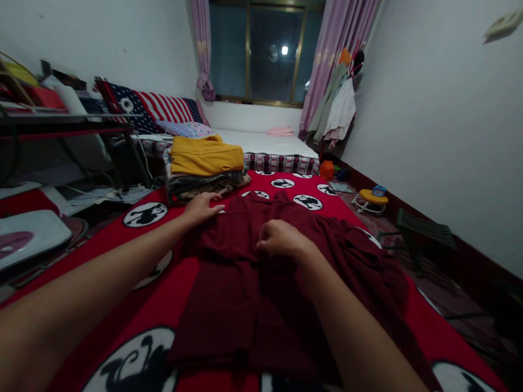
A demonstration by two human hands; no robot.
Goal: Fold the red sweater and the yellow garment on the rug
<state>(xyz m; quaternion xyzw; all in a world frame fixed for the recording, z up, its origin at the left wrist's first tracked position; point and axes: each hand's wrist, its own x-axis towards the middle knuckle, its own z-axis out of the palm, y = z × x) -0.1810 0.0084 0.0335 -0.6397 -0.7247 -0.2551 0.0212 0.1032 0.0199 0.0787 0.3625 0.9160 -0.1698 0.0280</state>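
A dark maroon garment [253,283] lies spread on a red bedcover [163,294] printed with black-and-white circles. My left hand [201,208] rests flat on the garment's far left corner, fingers stretched out. My right hand [281,239] sits on the middle of the garment with its fingers curled under, pinching the cloth. Just beyond my left hand stands a pile of folded clothes [204,169] with a yellow piece on top.
A second bed [265,144] with a flag-pattern pillow and pink cloth lies under the window. Clothes hang on a rack [337,106] at the right wall. A green stool [420,231] and toys stand on the floor right. A cluttered desk [61,120] is left.
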